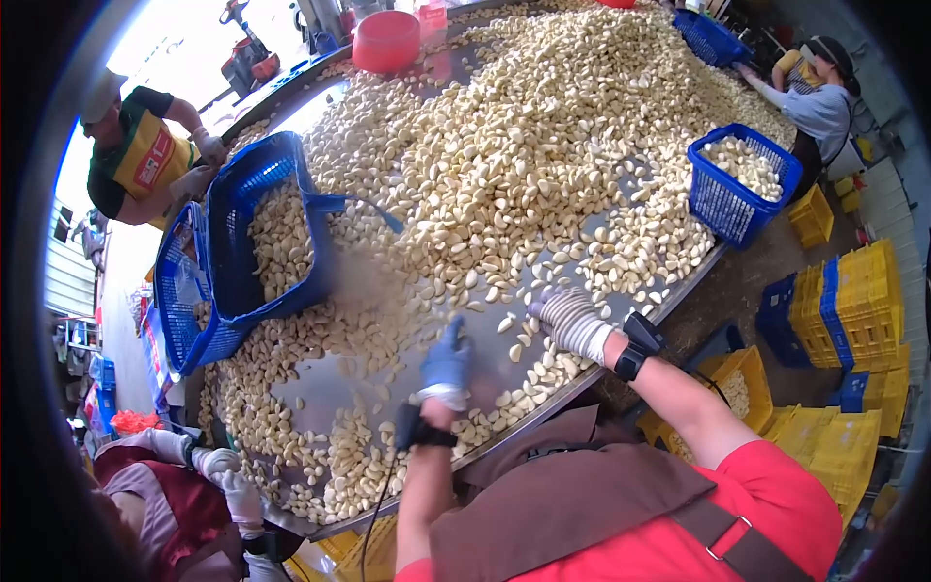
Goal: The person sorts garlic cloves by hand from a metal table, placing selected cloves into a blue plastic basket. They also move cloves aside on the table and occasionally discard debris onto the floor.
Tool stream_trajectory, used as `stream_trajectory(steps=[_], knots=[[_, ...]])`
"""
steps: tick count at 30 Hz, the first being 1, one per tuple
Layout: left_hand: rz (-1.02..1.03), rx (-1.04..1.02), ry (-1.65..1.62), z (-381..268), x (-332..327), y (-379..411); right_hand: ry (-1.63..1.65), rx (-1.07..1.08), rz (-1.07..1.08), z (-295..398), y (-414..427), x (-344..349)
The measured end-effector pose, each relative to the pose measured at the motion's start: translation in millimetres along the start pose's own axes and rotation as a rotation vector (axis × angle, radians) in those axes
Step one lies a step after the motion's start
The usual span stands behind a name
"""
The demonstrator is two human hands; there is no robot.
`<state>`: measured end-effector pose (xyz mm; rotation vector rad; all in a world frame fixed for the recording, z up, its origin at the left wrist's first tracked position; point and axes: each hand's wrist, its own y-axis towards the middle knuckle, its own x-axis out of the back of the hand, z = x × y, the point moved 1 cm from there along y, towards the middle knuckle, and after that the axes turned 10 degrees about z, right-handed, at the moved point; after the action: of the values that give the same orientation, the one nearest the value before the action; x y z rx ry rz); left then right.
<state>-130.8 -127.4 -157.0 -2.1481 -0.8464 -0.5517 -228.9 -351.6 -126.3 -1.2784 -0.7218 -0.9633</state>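
Observation:
Peeled garlic cloves [509, 167] lie heaped on a metal table [327, 385], thinning out towards the near edge. My left hand [447, 364], in a blue glove and somewhat blurred, is over bare metal with its fingers pointing up the picture; no clove shows in it. At the right, my right hand [574, 320], in a striped white glove, touches or hovers just over cloves by the near edge; its fingertips are partly hidden, so a held clove cannot be ruled out. Both wrists wear dark strapped devices.
Blue baskets [320, 269] with cloves stand on the table's left; another blue basket [742, 196] is at the right edge. A red bowl [386, 41] sits at the back. Co-workers stand left, lower left and upper right. Yellow crates [858, 305] are stacked right of the table.

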Motion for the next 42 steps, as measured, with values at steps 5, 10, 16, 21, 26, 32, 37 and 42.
stream_trajectory(steps=[5, 10, 16, 21, 26, 32, 37, 42], knots=[[-0.114, 0.089, -0.162, 84, 46, -60, -0.048, 0.136, -0.187, 2, 8, -9], [-0.203, -0.073, -0.098, 25, 11, -106, 0.264, 0.08, -0.015, 11, 16, -6], [-0.18, -0.514, 0.131, -43, -17, -105, 1.371, 0.289, 0.506, 50, -25, 14], [-0.152, -0.467, 0.033, -45, -4, -112, 1.413, 0.251, 0.481, 62, -42, 16], [-0.031, -0.367, -0.082, -58, 4, -123, 1.375, 0.306, 0.597, 55, -44, 16], [0.071, -0.445, -0.023, -68, 19, -135, 1.41, 0.358, 0.611, 66, -66, 18], [0.14, -0.495, -0.15, -68, 14, -132, 1.472, 0.414, 0.316, 78, -79, 16], [0.016, -0.457, -0.239, -74, 7, -132, 1.067, 0.717, -0.237, 88, -71, 10]])
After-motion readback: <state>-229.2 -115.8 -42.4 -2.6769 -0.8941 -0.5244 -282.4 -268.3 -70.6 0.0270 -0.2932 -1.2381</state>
